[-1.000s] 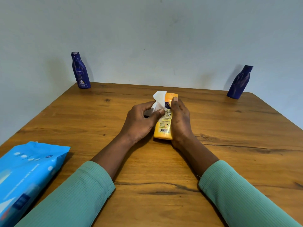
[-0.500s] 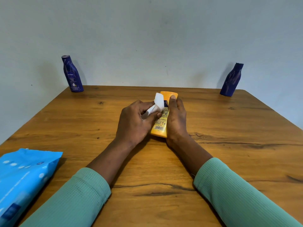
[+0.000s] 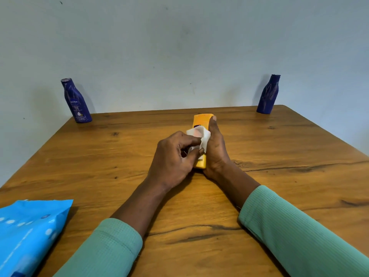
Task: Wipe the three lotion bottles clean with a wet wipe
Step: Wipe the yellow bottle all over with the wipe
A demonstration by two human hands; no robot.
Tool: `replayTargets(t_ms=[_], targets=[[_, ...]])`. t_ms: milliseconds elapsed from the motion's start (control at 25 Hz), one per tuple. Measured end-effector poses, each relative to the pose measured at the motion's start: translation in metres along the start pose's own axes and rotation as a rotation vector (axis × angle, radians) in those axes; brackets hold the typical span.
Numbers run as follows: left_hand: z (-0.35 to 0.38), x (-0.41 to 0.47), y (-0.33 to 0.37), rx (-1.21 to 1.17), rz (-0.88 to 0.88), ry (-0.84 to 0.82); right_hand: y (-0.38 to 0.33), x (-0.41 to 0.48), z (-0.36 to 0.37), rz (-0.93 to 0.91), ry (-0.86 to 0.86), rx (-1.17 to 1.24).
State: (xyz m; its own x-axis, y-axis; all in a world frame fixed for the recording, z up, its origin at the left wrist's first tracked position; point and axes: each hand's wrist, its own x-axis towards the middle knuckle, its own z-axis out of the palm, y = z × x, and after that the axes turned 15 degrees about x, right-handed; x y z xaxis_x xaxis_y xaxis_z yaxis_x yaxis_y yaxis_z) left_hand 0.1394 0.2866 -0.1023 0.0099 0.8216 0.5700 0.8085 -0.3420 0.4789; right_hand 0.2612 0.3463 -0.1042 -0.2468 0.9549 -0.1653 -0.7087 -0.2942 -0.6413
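Observation:
A yellow lotion bottle [image 3: 201,119] lies on the wooden table [image 3: 279,156], its cap end pointing away from me. My right hand [image 3: 216,148] grips it along its right side. My left hand [image 3: 173,156] pinches a white wet wipe [image 3: 201,135] and presses it onto the bottle's upper face, hiding most of the label. One dark blue lotion bottle [image 3: 76,101] stands at the far left corner. A second dark blue bottle [image 3: 268,94] stands at the far right corner.
A blue pack of wet wipes [image 3: 30,234] lies at the near left edge of the table. A pale wall rises directly behind the far edge, just beyond the two blue bottles.
My left hand has slid the wipe along the yellow bottle, and the wipe now lies flatter over its face. My right hand keeps its grip. The camera view shifted slightly.

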Motion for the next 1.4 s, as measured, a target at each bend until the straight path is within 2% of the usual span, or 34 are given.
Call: replayTargets(t_ms=[80,200,400,520,720,800,880,1040,1200,1320,1400], targets=[[0.0,0.004,-0.005,-0.012,-0.109,0.093,0.001,-0.005,0.004,-0.013,-0.02,-0.047],[-0.001,0.01,-0.016,-0.078,-0.226,0.067,0.008,-0.008,0.011,-0.118,-0.001,-0.106],[-0.009,-0.007,-0.003,-0.214,-0.17,-0.079,0.02,0.003,0.01,-0.166,0.129,-0.151],[-0.011,-0.011,0.0,-0.275,-0.169,-0.138,0.015,-0.005,0.011,-0.151,0.061,-0.096],[-0.009,-0.003,0.0,-0.239,-0.326,0.008,0.009,-0.009,0.012,-0.121,-0.021,-0.113],[-0.011,-0.005,0.001,-0.135,-0.29,0.013,0.009,-0.011,0.016,-0.105,-0.019,-0.118],[-0.014,-0.007,0.003,0.003,-0.171,-0.025,0.008,-0.008,0.016,-0.11,0.034,-0.091],[-0.012,-0.01,0.007,0.019,0.045,-0.104,-0.001,-0.005,0.011,0.008,0.097,-0.017],[-0.006,-0.007,0.001,0.043,-0.025,-0.003,0.001,-0.006,0.01,-0.014,0.089,-0.06],[-0.007,-0.002,-0.004,0.121,-0.074,-0.066,0.011,-0.003,0.017,-0.099,0.089,-0.108],[-0.007,-0.003,0.002,0.18,-0.022,-0.097,0.018,0.013,0.01,-0.102,0.143,-0.108]])
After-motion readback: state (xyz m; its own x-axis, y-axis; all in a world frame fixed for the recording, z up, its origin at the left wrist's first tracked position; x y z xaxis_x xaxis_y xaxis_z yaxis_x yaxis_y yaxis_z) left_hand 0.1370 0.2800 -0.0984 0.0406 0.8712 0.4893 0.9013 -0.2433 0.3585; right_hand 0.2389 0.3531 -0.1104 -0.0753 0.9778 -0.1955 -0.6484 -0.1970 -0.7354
